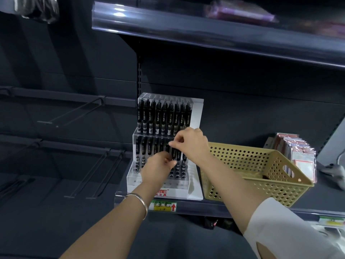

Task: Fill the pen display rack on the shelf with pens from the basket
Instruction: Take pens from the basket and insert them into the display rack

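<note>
Slotting pen (pixel 174 155) into rack (pixel 196 116)
R hand (pixel 188 143) pinches pen top, L hand (pixel 158 168) grips barrel; keep it upright, tip over free hole (pixel 178 177), w/o knocking neighbours (pixel 142 152)
</note>
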{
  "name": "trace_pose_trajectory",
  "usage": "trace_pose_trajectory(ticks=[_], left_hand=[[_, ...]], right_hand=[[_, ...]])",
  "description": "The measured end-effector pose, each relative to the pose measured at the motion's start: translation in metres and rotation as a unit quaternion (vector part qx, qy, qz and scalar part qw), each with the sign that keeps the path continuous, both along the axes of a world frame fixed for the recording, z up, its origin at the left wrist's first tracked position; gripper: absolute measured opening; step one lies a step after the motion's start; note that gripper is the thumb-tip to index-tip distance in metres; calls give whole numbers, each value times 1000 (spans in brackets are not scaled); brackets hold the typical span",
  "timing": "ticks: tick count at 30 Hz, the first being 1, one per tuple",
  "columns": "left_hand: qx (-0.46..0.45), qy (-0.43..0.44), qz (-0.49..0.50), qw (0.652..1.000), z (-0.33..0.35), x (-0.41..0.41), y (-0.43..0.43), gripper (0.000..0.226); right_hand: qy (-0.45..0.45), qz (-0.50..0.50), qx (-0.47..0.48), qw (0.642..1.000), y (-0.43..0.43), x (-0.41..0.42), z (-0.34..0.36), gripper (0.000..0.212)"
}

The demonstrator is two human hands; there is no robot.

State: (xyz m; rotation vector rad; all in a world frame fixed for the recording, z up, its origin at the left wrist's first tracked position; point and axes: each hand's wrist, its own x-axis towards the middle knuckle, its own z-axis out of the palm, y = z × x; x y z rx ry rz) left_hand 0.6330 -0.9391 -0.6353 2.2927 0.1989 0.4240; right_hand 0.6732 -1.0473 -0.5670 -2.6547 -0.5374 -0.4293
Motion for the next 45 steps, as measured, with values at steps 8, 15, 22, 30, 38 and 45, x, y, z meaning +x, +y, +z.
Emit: trace_pose_trajectory(ticks=[8,15,22,30,38,45], left_hand=[[87,4,43,995,-10,5,-2,24],[143,-28,30,989,-11,4,-2,24],[116,-3,21,993,-6,-2,-2,22],[112,-62,34,991,-1,-26,-3,24],[124,-67,-66,988,24,-44,-38,13],[107,-40,-164,980,31,-37,-100,15]], right_hand=[[26,51,37,998,-11,10,-7,9],[-1,90,94,991,-21,7,-17,10],[-6,91,78,993,-23,3,-19,16],[-3,75,123,990,-41,-4,-18,31],[15,5,95,995,-104,-24,-23,26],[26,-55,33,998,-170,-28,-24,18]])
